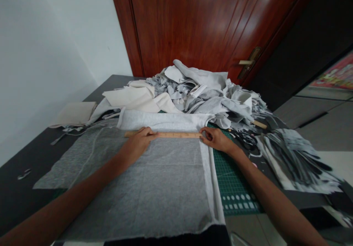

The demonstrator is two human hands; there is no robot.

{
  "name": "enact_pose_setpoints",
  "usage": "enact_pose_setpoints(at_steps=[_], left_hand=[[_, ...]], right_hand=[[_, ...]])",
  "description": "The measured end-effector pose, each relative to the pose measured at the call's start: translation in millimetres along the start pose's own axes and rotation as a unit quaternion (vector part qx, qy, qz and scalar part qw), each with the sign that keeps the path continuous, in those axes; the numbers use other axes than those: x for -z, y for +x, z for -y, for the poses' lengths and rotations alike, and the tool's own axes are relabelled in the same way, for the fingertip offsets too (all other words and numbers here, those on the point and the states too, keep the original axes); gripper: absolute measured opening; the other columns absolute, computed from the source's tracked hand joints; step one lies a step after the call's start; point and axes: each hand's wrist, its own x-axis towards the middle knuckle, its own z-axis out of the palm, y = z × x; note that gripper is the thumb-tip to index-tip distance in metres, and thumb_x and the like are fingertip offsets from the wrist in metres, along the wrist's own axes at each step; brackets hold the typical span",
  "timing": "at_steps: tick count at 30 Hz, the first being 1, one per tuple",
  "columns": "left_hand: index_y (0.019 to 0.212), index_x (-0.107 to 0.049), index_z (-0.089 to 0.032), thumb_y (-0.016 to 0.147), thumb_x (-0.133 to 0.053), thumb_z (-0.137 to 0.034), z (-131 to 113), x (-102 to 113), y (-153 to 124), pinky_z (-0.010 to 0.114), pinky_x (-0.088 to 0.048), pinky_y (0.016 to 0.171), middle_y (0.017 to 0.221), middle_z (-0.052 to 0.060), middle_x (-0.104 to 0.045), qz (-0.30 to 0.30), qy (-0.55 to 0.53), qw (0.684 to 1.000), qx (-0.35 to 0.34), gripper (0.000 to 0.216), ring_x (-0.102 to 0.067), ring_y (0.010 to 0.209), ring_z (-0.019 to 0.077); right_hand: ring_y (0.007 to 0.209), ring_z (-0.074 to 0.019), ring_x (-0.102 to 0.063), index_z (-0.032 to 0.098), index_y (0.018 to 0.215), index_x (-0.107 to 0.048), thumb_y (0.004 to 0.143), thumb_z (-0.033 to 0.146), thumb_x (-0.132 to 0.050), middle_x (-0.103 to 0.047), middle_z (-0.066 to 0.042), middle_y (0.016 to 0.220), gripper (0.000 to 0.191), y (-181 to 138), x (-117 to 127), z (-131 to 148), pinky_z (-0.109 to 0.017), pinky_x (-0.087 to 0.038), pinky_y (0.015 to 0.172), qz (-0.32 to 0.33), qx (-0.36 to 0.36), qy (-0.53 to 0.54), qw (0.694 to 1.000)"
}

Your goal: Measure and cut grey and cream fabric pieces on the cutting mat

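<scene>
A large grey knit fabric (165, 187) lies spread over the table, with a paler strip (162, 121) folded along its far side and another light band down its right edge. Across the fabric, just below the far strip, runs a wooden ruler (176, 135). My left hand (140, 140) is closed on the ruler left of its middle, pressing it to the cloth. At the ruler's right end, my right hand (216, 139) has thumb and forefinger pinched together by the fabric's edge. Those fingertips partly hide the ruler's end.
A green cutting mat (234, 176) shows beneath the fabric on the right. Behind sits a heap of grey and cream scraps (204, 88). Stacked cut pieces (299, 159) lie right, near black-handled scissors (246, 141). A cream cloth (73, 113) rests at left on the dark table (16, 194).
</scene>
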Motion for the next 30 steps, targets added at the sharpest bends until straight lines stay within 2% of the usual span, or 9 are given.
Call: enact_pose_setpoints(at_steps=[14,30], left_hand=[[0.125,-0.077,-0.023,0.097,-0.042,-0.007,-1.3,-4.0,-1.7,0.041,-0.055,0.106,0.116,0.007,-0.067,-0.031,0.024,0.999,-0.030,0.048,-0.061,0.114,0.0231],[0.126,-0.077,-0.025,0.098,-0.044,-0.008,-5.3,0.1,-2.2,0.038,-0.054,0.107,0.112,0.005,-0.066,-0.020,-0.003,1.000,-0.007,0.047,-0.060,0.109,0.0207]], right_hand=[[0.055,-0.0133,-0.045,0.017,0.112,-0.072,0.098,0.034,-0.062,-0.051,0.006,0.064,0.023,-1.2,1.6,3.9,-0.027,-0.035,0.057,-0.009,-0.001,-0.001,1.000],[0.055,-0.0140,-0.046,0.017,0.112,-0.071,0.097,0.036,-0.063,-0.051,0.005,0.064,0.025,-1.5,-0.8,-0.9,-0.028,-0.035,0.058,-0.009,-0.001,0.003,1.000]])
